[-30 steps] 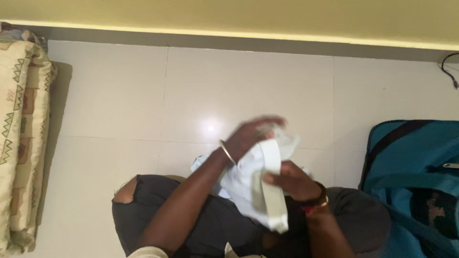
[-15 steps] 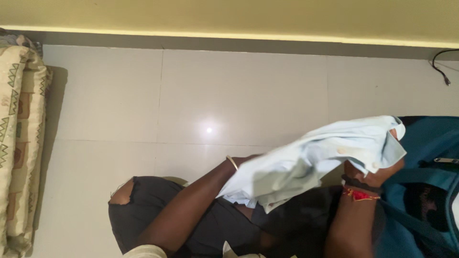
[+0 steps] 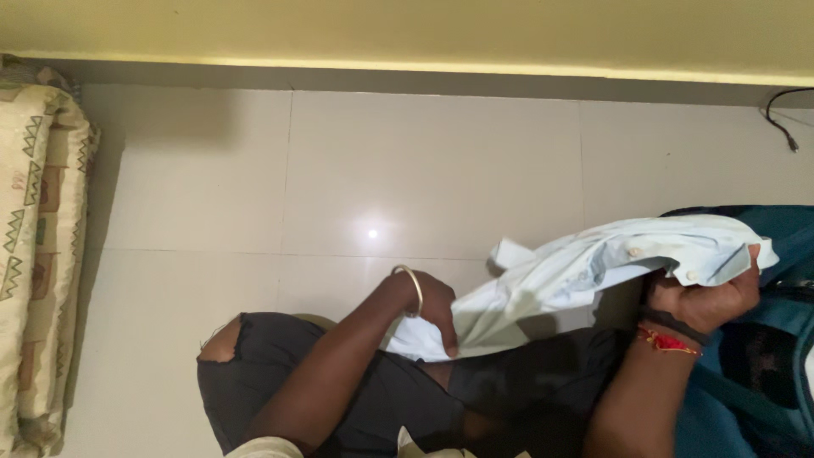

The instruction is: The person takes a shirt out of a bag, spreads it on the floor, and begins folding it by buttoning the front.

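- person sits on the pale tiled floor [image 3: 212, 187], legs in dark ripped trousers [image 3: 280, 373], seen from above.
- a pale blue shirt [image 3: 593, 263] w/ small buttons is stretched between both hands, held up off the floor, running from lower centre up to the right.
- left hand [image 3: 428, 301]: grip closed on the shirt's lower end, fingers curled down over the cloth just above the lap; thin gold bangle [image 3: 413, 284] on that wrist.
- right hand [image 3: 704, 297]: grip closed on the shirt's upper end near the collar/button edge, fist clenched w/ cloth bunched over the fingers; dark band and red thread [image 3: 666, 339] on that wrist.
- shirt's right end hangs over the teal bag [image 3: 763, 390], which sits at the right edge of view, just beside the right arm; can't tell if cloth touches the bag.
- shirt's middle sags a bit, a loose flap sticks up near the centre.
- folded patterned bedding, cream w/ green zigzags [image 3: 38, 246], lies along the left edge, well apart from the hands.
- yellow wall w/ a dark skirting strip [image 3: 424, 80] runs across the top.
- a black cable [image 3: 780, 114] shows at top right by the wall.
- bright light glare spot on the tiles near centre, just left of the shirt.
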